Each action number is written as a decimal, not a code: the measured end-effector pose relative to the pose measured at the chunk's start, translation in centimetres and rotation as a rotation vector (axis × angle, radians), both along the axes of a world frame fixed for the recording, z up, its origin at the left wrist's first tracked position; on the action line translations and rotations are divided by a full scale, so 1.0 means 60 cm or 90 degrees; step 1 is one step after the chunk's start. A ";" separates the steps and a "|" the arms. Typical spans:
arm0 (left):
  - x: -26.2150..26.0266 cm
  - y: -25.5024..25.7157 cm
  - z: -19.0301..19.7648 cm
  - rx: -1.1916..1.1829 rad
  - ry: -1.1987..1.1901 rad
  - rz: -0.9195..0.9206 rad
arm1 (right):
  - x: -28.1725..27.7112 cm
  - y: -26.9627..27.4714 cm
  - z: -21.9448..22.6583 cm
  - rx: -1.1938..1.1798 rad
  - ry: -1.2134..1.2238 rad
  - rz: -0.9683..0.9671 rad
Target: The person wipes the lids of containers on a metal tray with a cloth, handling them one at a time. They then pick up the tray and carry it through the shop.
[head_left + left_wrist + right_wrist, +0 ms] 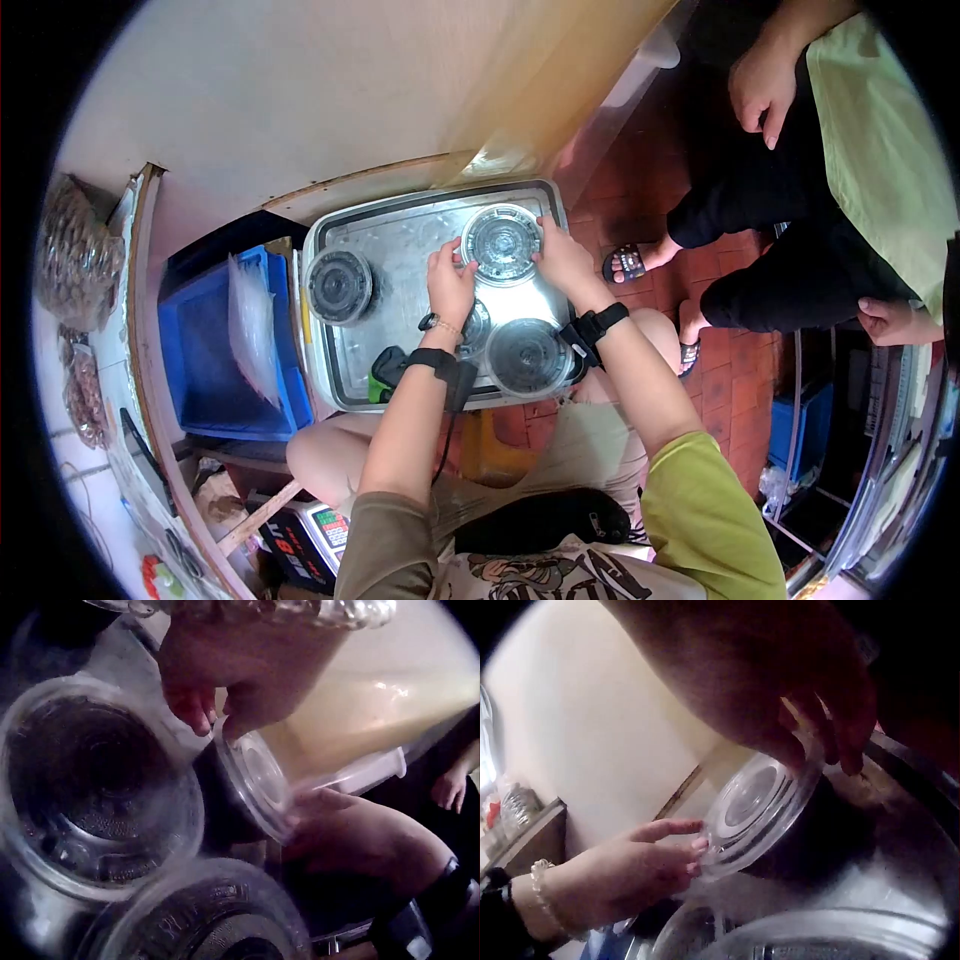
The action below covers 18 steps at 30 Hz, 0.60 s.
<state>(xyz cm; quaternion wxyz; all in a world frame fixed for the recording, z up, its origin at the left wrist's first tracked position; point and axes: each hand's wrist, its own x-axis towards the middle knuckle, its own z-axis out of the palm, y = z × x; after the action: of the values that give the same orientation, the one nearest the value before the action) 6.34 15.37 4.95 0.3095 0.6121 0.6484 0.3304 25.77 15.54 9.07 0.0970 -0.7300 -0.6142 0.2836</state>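
Observation:
Both hands hold a round takeaway bowl with a clear lid (502, 245) over the far part of a metal tray (400, 210). My left hand (452, 285) pinches its left edge between thumb and fingers, and my right hand (566, 262) grips the right edge. The wrist views show the clear lid (750, 806) over a dark bowl body (817, 840). Closer to me, another lidded bowl (527, 357) stands by the right wrist. Beside it, a further clear-topped container (474, 325) is partly hidden by the left wrist. A third lidded bowl (340, 287) sits at the tray's left side.
A green and black item (386, 375) lies at the tray's near left. Left of the tray is a blue crate (200, 340) with clear plastic bags (255, 325). A pale wall (290, 100) rises behind. Another person (760, 200) stands at the right on red floor tiles (720, 380).

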 end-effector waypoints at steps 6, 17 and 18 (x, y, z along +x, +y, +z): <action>-0.005 0.004 0.019 0.125 0.272 -0.113 | 0.013 0.010 -0.008 -0.014 0.016 0.037; -0.016 0.017 0.006 0.188 0.343 -0.379 | 0.002 0.022 -0.016 0.182 -0.047 0.322; -0.015 0.018 0.008 0.188 0.344 -0.376 | 0.001 0.025 -0.016 0.167 -0.044 0.319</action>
<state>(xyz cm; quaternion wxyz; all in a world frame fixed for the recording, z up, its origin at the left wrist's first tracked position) 5.43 16.48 5.43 0.1188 0.8741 0.4484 0.1442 25.86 17.05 8.09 0.0970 -0.5459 -0.8098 0.1918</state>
